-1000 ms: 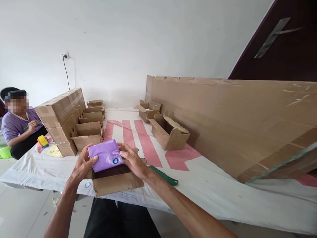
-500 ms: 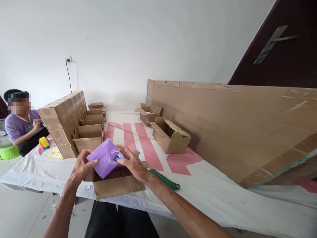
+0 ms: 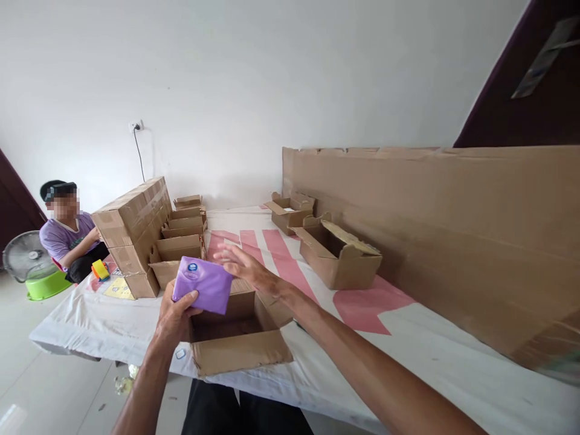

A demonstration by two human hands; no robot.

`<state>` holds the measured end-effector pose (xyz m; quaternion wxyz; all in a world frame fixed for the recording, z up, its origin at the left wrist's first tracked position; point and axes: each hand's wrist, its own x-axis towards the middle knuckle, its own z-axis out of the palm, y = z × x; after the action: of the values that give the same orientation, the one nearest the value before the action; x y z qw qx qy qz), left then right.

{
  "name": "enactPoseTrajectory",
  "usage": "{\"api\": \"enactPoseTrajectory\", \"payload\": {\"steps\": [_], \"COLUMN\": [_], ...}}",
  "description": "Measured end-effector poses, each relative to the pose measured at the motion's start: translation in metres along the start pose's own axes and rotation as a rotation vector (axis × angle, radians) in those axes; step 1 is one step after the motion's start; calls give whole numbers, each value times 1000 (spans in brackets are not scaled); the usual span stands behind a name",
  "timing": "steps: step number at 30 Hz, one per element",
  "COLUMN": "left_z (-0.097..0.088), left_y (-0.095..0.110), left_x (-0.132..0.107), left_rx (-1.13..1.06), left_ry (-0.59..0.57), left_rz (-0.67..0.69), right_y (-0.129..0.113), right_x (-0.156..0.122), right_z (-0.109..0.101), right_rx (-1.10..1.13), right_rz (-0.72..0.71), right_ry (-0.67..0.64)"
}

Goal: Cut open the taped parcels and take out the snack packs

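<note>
My left hand (image 3: 174, 311) grips a purple plastic-wrapped packet (image 3: 203, 287) by its left side, thumb across the front. A round blue logo shows near the packet's upper left corner; its contents cannot be made out. Just beyond the packet's upper right corner is my right hand (image 3: 247, 269), fingers stretched out and holding nothing. Below both hands, at the table's near edge, stands an open cardboard box (image 3: 242, 353) with its flaps folded out. The part of its inside that shows looks bare; the packet covers its left back part.
Taped cartons (image 3: 131, 235) are stacked at left, beside a row of open boxes (image 3: 179, 251). Two more open boxes (image 3: 339, 260) stand along a tall cardboard panel (image 3: 430, 211) at right. A tape roll (image 3: 100, 270) lies at far left, near a seated person (image 3: 67, 238) and a fan (image 3: 29, 257).
The packet has been turned, so its logo moved from the right side to the upper left. My right hand has let go and opened. The view has shifted left.
</note>
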<state>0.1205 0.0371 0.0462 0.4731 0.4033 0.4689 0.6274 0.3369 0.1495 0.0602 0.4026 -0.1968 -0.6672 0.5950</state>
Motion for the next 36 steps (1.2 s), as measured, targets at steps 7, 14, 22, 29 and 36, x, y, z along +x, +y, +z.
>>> {"api": "enactPoseTrajectory", "payload": {"steps": [7,14,22,29,36], "left_z": [-20,-39,-46,-48,-46], "left_y": [-6,6,2,-5,-8], "left_x": [7,34,59,65,71], "left_rx": [233,446,478,471,480], "left_ry": [-53,-234,-339,-353,-328], "left_rz": [5,2,63,71,55], "right_y": [48,51,73,82,85], "right_x": [-17,14,25,27,29], "right_z": [18,10,10,7,5], "right_rx": [104,-66,-99,-112,-131], "right_rz": [69,-47,-65,-59,-29], "right_ry": [219,294,328,336,342]}}
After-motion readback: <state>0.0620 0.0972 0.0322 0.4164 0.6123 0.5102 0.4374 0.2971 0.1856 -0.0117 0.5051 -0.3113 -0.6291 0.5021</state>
